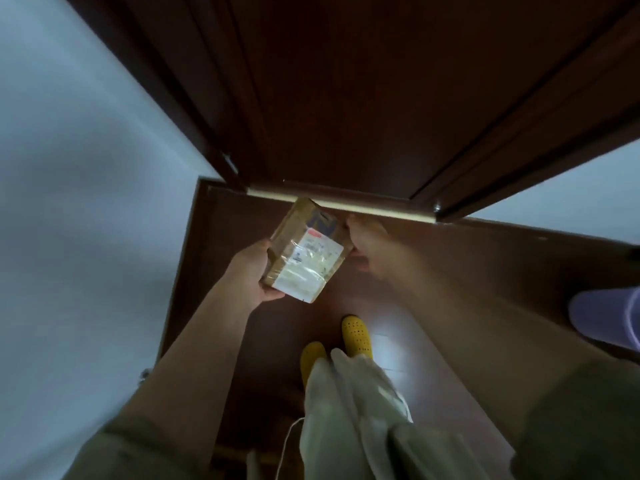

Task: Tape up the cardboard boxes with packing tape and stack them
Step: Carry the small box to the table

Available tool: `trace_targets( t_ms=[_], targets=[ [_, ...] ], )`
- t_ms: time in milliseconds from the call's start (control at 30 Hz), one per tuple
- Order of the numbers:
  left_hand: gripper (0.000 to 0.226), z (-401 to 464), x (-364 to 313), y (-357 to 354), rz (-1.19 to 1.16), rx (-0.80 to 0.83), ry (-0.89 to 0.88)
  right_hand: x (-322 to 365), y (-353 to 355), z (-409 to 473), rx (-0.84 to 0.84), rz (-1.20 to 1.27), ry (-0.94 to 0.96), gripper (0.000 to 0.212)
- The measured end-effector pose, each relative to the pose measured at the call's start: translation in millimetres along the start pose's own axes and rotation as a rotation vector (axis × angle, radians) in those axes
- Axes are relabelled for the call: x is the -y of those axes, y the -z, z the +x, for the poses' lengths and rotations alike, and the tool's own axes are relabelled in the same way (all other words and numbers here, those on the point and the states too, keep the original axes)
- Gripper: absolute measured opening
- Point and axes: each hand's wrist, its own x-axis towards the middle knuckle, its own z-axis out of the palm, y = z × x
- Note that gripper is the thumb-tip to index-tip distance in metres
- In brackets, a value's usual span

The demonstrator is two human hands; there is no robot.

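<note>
Head view: a person stands on a dark brown wooden floor before a dark wooden door set in a matching frame, with pale walls to either side. A small cardboard box is held in the air between both hands, just short of the door's lower edge and above the floor, tilted so that one corner points toward the door. Its upper face carries a white shipping label under glossy clear tape, and a dark blue printed mark shows on the face nearest the door. The left hand supports the box from the left side and beneath, its grip closed on the box with the thumb along the lower left edge and the fingers hidden under the carton. The right hand is at the box's right side, fingers curled toward it; motion blur makes the contact unclear, so whether this grip holds the box cannot be told. Both forearms are bare, with olive sleeves at the lower edge of the picture. Below the box, two yellow perforated slippers rest on the floor beneath pale trousers. A thin white cord hangs by the left trouser leg. A lilac rounded object sits at the right edge, only partly in view. A bright reflection lies on the floor beside the right slipper.
</note>
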Motion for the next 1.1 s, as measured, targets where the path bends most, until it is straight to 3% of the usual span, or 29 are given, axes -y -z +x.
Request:
trace_targets(
  t_ms=[367,533,667,833,933,1033,1100],
  targets=[
    [0.042,-189.3,-37.1,-85.9,0.273,0.209,-0.213,-0.5,165.7,-165.3,-0.197,0.327,-0.012,0.068],
    [0.046,-254.5,-29.0,-154.0,0.404,0.304,-0.255,-42.3,247.6,-192.3,-0.228,0.542,-0.02,0.09],
    [0.031,-300.3,-11.1,-222.5,0.474,0.423,-0.237,-70.7,312.5,-263.3,-0.29,0.635,-0.07,0.064],
    [0.023,-365.0,37.0,-312.7,0.604,0.592,-0.291,-131.0,404.9,-311.3,-0.387,0.762,-0.079,0.047],
    [0.014,-398.9,71.3,-367.2,0.673,0.65,-0.33,-174.3,460.0,-334.0,-0.397,0.873,-0.066,0.043],
    [0.012,-437.9,106.1,-420.3,0.741,0.677,-0.392,-222.0,518.1,-349.0,-0.465,0.925,-0.031,0.058],
    [0.016,-461.0,127.6,-455.8,0.79,0.69,-0.456,-250.6,556.4,-359.4,-0.529,0.918,-0.016,0.056]
  ],
)
